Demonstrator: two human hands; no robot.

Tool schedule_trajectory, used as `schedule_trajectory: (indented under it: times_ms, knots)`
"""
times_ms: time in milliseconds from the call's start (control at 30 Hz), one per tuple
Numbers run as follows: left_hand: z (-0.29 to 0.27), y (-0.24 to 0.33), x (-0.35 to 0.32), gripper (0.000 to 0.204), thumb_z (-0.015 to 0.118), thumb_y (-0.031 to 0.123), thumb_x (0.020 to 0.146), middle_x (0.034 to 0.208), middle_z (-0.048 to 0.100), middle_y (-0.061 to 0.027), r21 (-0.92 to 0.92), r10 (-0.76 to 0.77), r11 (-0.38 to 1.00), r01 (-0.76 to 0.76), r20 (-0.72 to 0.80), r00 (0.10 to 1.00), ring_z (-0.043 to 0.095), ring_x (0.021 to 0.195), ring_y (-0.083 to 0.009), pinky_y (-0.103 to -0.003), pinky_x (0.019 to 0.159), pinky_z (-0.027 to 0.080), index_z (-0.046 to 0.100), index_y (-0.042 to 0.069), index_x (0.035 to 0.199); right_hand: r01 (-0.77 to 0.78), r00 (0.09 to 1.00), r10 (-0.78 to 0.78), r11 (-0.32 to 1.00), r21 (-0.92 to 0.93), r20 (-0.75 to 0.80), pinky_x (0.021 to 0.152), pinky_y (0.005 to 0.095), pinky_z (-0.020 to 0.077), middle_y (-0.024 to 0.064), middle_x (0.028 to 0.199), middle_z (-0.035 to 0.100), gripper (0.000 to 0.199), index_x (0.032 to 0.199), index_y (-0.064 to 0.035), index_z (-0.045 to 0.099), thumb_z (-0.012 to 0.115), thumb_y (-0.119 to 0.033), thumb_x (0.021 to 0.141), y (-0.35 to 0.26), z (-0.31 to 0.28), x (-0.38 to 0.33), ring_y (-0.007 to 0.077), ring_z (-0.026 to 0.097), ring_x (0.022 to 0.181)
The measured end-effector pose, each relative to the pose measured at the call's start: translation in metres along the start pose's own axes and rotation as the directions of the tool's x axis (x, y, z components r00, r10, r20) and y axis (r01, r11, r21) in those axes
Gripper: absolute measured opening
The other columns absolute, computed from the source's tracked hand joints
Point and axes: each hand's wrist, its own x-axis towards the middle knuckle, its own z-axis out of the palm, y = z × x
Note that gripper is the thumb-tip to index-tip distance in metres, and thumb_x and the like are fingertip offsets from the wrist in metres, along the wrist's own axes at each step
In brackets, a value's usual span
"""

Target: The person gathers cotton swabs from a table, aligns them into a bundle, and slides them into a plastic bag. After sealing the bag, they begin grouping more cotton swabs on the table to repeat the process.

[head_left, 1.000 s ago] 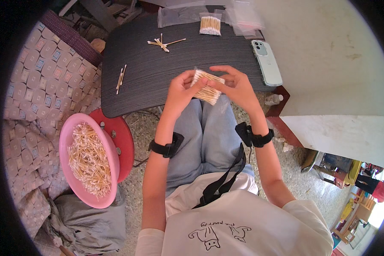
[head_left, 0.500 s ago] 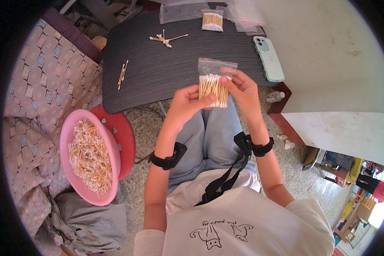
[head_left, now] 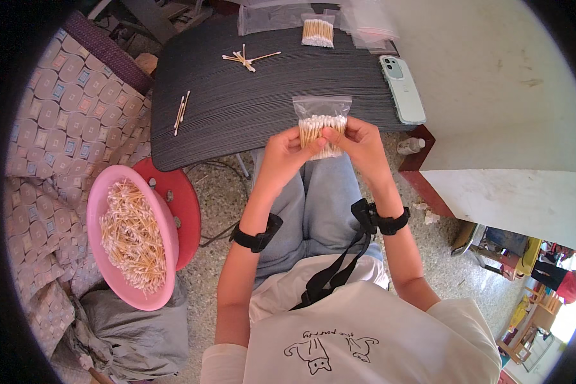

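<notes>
A clear plastic bag of cotton swabs (head_left: pixel 323 123) is held upright at the table's near edge, its swabs standing side by side and its top flap rising above their white tips. My left hand (head_left: pixel 288 153) grips the bag's left side, thumb across the front. On the right side my right hand (head_left: pixel 360 142) is closed on the same bag, its thumb close to the other thumb. The fingers behind the bag are mostly hidden. Left of my knees, a pink basin (head_left: pixel 173 256) holds a heap of loose cotton swabs (head_left: pixel 133 233).
On the dark table (head_left: pixel 217 121) lie a small pile of swabs (head_left: pixel 246 59), a few swabs (head_left: pixel 182 113) at the left, a filled swab bag (head_left: pixel 318 32), empty clear bags (head_left: pixel 368 25) and a phone (head_left: pixel 402 89). The basin rests on a red stool (head_left: pixel 189 224). A wall stands right.
My right hand has moved down from the bag's top to its side, thumb now on the front. The bag's top has come down slightly and tilts differently.
</notes>
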Motion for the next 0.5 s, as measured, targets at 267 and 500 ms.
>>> schedule_trajectory:
  times_ms: [267, 500]
  knots:
    - [0.017, 0.007, 0.034, 0.028, 0.063, 0.016, 0.095, 0.107, 0.066, -0.0087, 0.130, 0.429, 0.901, -0.413, -0.150, 0.891, 0.062, 0.101, -0.0144, -0.027, 0.090, 0.047, 0.057, -0.003, 0.115, 0.323, 0.943, -0.326, 0.945, -0.053, -0.059, 0.079, 0.0257, 0.0472, 0.0059, 0.101, 0.068, 0.023, 0.109, 0.0008, 0.066, 0.068, -0.011, 0.089, 0.001, 0.003, 0.026, 0.0093, 0.059, 0.095]
    - [0.017, -0.008, 0.059, 0.013, 0.062, 0.010, 0.094, 0.098, 0.066, -0.0050, 0.003, 0.341, 0.936, -0.353, -0.264, 0.902, 0.061, 0.093, -0.0096, -0.024, 0.082, 0.047, 0.058, -0.001, 0.099, 0.119, 0.984, -0.118, 0.993, 0.001, -0.137, 0.081, 0.0252, 0.0472, 0.0054, 0.104, 0.068, 0.024, 0.112, 0.0030, 0.065, 0.062, -0.014, 0.095, 0.007, 0.010, 0.042, 0.0089, 0.061, 0.093]
